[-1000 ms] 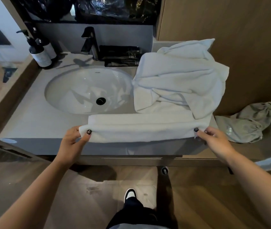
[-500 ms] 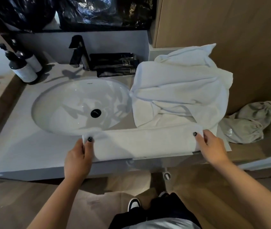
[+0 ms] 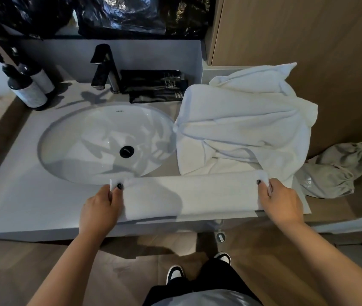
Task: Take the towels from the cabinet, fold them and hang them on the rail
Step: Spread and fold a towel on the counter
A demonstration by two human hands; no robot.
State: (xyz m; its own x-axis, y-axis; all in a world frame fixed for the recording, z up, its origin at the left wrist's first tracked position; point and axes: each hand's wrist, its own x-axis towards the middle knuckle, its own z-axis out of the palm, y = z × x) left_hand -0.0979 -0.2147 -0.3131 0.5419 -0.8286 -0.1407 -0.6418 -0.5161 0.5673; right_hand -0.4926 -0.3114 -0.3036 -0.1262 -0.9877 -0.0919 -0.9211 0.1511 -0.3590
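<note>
Folded towel [image 3: 188, 195] before sink [image 3: 100, 142], heaped towel [image 3: 246, 127] behind (right)

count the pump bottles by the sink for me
2, both at the counter's back left corner: the front bottle and the second bottle just behind it to its right. No others show.

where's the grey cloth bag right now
In the head view the grey cloth bag lies crumpled at the far right on the wooden ledge, just right of the heap of white towels and beyond the right hand.
</note>
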